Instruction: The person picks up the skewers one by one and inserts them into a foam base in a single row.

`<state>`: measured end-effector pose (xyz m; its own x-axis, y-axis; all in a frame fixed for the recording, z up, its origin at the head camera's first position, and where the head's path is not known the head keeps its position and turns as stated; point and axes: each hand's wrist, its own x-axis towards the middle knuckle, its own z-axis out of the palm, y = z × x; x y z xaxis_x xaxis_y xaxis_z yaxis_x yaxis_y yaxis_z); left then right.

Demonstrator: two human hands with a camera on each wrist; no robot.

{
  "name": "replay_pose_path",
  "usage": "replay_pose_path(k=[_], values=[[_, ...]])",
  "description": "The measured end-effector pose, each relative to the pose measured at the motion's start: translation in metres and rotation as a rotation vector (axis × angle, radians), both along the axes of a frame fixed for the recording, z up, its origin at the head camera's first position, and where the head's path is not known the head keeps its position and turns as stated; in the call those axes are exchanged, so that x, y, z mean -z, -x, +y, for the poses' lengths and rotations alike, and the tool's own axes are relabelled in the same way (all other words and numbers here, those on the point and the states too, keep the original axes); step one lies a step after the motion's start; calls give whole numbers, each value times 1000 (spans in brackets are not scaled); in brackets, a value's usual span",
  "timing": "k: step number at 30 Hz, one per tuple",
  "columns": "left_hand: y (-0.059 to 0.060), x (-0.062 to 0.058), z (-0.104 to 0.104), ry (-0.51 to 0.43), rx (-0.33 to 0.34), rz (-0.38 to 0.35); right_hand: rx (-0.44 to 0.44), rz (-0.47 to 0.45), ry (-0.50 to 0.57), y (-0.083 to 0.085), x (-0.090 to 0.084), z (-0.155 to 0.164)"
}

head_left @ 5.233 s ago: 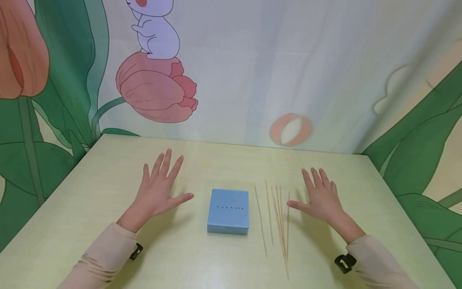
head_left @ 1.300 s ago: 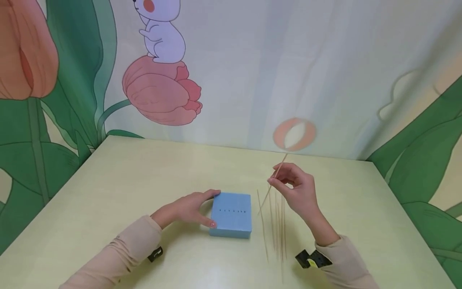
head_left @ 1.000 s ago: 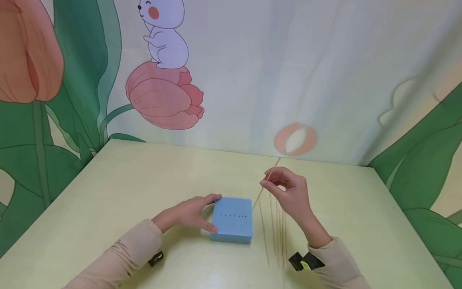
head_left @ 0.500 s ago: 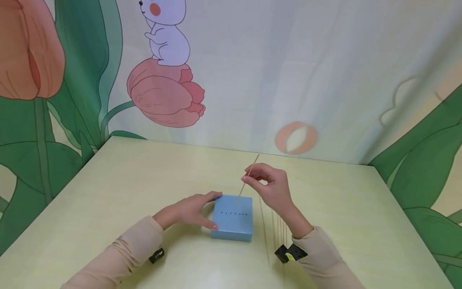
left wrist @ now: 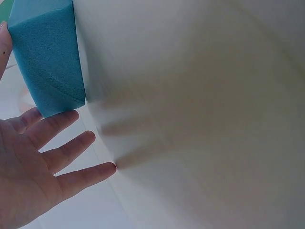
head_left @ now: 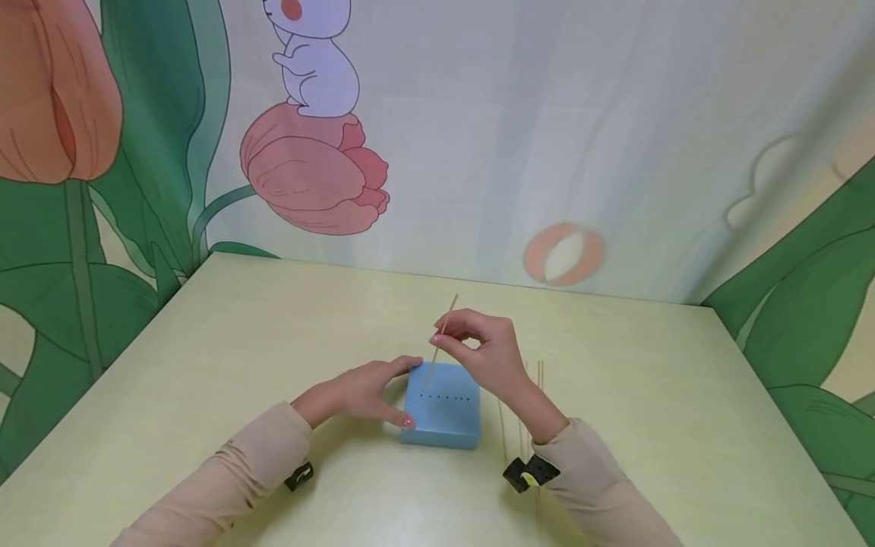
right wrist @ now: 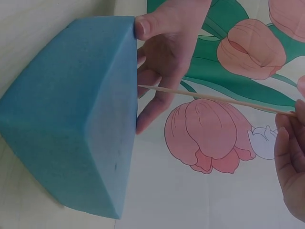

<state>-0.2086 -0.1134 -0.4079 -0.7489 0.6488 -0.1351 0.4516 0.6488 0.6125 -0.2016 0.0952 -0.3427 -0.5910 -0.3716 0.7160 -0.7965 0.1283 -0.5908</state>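
A blue foam block (head_left: 444, 416) with a row of small holes across its top sits mid-table. My left hand (head_left: 364, 390) holds its left side, thumb at the near corner and index finger at the far one. In the left wrist view the other fingers (left wrist: 86, 176) spread beside the block. My right hand (head_left: 487, 351) pinches a thin wooden skewer (head_left: 447, 313) between thumb and fingertips, tilted above the block. The skewer's lower tip is close over the leftmost hole; in the right wrist view the skewer (right wrist: 214, 98) reaches right to the block's top face.
Several more skewers (head_left: 502, 433) lie on the pale table (head_left: 328, 311) right of the block, partly hidden under the right forearm. A curtain (head_left: 437, 137) printed with tulips and a white animal hangs behind the table's far edge. Each wrist wears a black strap mount (head_left: 529, 474).
Both hands were spread apart and bare at first. Then the left took hold of the block and the right picked up a skewer, carrying it leftward over the block to the leftmost hole.
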Motion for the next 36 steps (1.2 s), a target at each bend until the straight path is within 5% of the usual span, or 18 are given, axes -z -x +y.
replay_pose_path(k=[12, 26, 36], values=[[1, -4, -1, -19, 21, 15, 21, 9, -53, 0, -1, -4], [-1, 0, -3, -79, 42, -15, 4, -117, -213, -1, 26, -7], [-2, -1, -1, -34, -6, -15, 40, -231, -373, -8, 34, 26]])
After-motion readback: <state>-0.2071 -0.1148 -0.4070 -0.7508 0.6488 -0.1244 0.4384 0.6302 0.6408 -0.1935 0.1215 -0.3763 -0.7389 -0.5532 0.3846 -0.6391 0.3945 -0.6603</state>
